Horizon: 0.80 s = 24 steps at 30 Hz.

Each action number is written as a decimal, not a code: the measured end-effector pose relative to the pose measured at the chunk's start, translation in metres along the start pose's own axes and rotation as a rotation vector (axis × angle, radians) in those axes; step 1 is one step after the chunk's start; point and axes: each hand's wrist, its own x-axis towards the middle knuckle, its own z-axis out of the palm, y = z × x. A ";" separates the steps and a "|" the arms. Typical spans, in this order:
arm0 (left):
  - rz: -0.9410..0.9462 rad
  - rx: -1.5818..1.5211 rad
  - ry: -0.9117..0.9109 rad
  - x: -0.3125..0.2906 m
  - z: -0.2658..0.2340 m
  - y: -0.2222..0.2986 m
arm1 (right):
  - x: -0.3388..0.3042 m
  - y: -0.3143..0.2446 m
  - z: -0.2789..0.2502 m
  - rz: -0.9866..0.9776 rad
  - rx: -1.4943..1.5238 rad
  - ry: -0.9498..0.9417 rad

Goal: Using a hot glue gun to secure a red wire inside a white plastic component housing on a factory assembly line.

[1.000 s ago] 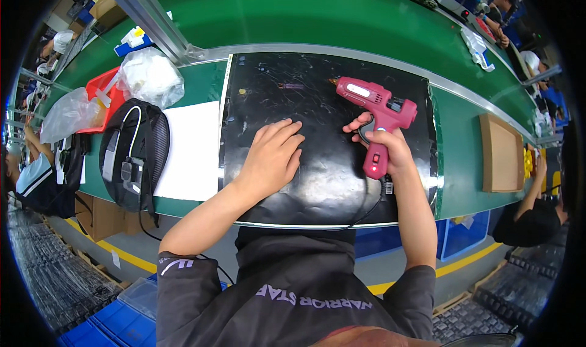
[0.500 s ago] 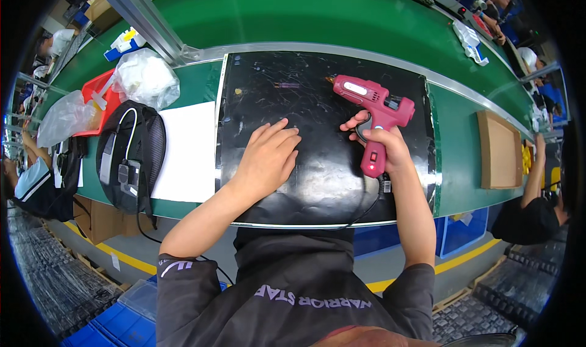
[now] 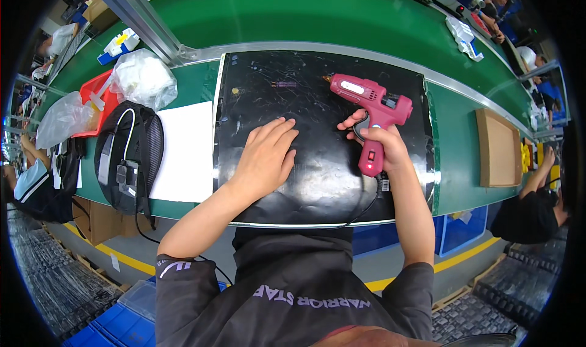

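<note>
As R fingers (image 3: pixel 350 120) grip glue gun (image 3: pixel 379 109), nozzle (image 3: pixel 328 78) pts L, axis aslant; L fingers (image 3: pixel 271 135) loosely spread, empty.

Pinkish-red glue gun (image 3: pixel 377 107) in the right hand (image 3: pixel 394 146) — left hand (image 3: pixel 265 157) palm-down on the black mat (image 3: pixel 323 191).

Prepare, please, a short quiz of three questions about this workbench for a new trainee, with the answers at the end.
1. Which hand holds the pinkish-red glue gun?
2. Fill in: the black bag is to the ____ of the white sheet, from the person's view.
3. Where is the left hand?
a) inside the red bin
b) palm down on the black mat
c) around the glue gun's cord

Key: 1. The right hand; 2. left; 3. b.
</note>
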 end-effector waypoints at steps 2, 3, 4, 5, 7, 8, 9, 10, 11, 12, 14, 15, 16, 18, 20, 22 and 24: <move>0.022 0.004 -0.011 0.000 0.000 -0.002 | 0.000 0.000 0.000 0.001 0.003 0.001; 0.022 0.004 -0.011 0.000 0.000 -0.002 | 0.000 0.000 0.000 0.002 -0.001 0.001; 0.028 0.009 -0.017 0.001 -0.001 -0.002 | 0.000 0.000 0.000 0.003 -0.005 0.002; 0.034 0.015 -0.023 0.001 -0.001 -0.001 | 0.000 -0.001 0.000 0.003 -0.005 0.003; 0.036 0.018 -0.020 0.000 0.000 -0.001 | 0.000 0.000 0.001 0.005 -0.004 0.009; 0.039 0.022 -0.016 0.000 0.000 -0.001 | 0.000 0.000 0.001 0.006 -0.004 0.009; 0.039 0.021 -0.016 0.001 0.000 0.000 | 0.000 -0.001 0.001 0.004 -0.004 0.008; 0.034 0.009 -0.013 0.001 -0.001 0.000 | 0.000 -0.001 0.001 0.003 -0.004 0.007; 0.028 -0.003 -0.010 0.001 -0.001 0.000 | 0.000 -0.001 0.001 0.004 -0.005 0.007; 0.028 -0.003 -0.009 0.001 -0.001 0.001 | -0.001 -0.001 0.000 0.002 -0.004 0.005; 0.038 -0.020 -0.041 0.000 -0.002 0.001 | -0.001 -0.001 -0.001 0.002 -0.003 0.003; 0.037 -0.019 -0.041 0.000 -0.002 0.000 | -0.001 -0.001 0.000 0.000 -0.003 0.000; 0.038 -0.015 -0.037 -0.001 -0.002 -0.001 | -0.001 -0.002 0.000 -0.001 -0.004 -0.003; 0.041 -0.012 -0.033 -0.002 -0.001 -0.001 | -0.001 -0.001 0.000 -0.002 -0.004 -0.006; 0.044 -0.006 -0.006 -0.001 0.000 0.000 | -0.002 -0.001 -0.001 -0.003 -0.004 -0.006; 0.031 -0.013 -0.007 -0.002 0.000 -0.002 | 0.000 -0.001 0.000 -0.001 -0.004 -0.003; 0.022 -0.020 -0.006 -0.001 0.000 -0.002 | 0.000 -0.001 0.001 0.001 -0.002 -0.003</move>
